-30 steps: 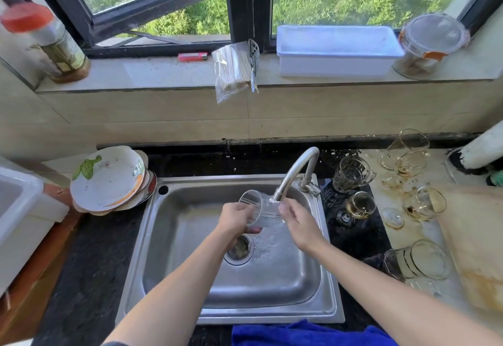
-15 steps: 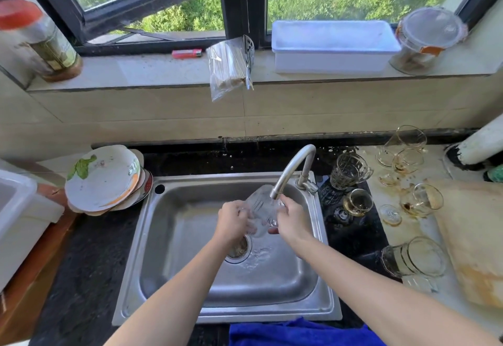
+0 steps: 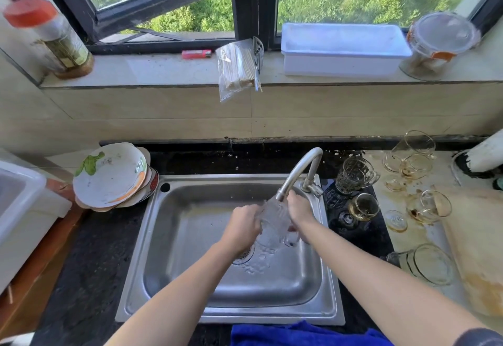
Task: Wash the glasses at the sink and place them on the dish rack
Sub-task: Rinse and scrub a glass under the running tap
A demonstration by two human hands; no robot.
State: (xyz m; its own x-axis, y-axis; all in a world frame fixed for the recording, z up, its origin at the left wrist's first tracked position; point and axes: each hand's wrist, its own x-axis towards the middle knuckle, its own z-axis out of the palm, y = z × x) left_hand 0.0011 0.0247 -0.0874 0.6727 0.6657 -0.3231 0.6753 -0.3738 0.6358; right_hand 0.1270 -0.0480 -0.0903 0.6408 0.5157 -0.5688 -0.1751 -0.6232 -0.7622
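Well inside the sink rim (image 3: 190, 315), hands (image 3: 243, 227) (image 3: 300, 209) grip the glass (image 3: 273, 219).

On the pale windowsill (image 3: 163, 71) sit a red-capped clear jar (image 3: 49, 38), a red lighter (image 3: 196, 54), a clear bag of wooden sticks (image 3: 236, 69), a white lidded plastic box (image 3: 343, 49) and a lidded glass jar (image 3: 438, 46). Stacked white patterned plates (image 3: 111, 177) rest tilted on the black counter (image 3: 89, 277), with a blue cloth (image 3: 299, 334) at its front edge.
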